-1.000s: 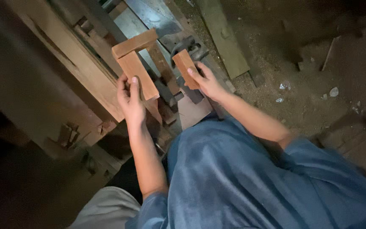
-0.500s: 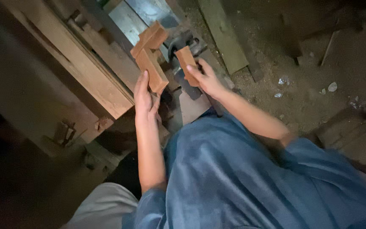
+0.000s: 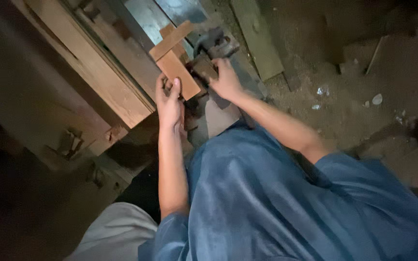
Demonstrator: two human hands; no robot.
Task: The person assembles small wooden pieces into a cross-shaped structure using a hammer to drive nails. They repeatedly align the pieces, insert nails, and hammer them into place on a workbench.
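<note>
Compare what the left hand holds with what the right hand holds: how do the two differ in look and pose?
The left hand grips a reddish wooden piece, flat and T-shaped, a crossbar at its far end; the right hand rests on a dark block, too dim to identify. The wooden piece is raised and well lit; the dark block sits low beside grey machinery. Both lie close together above the person's lap.

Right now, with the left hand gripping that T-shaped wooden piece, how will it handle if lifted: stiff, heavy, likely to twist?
The T-shaped wooden piece looks like solid flat boards, so probably rigid, not floppy. The left hand holds it alone by its lower end, so it is likely fairly light. The crossbar sits at the far end, so it may feel top-heavy and tend to twist in the grip.
</note>
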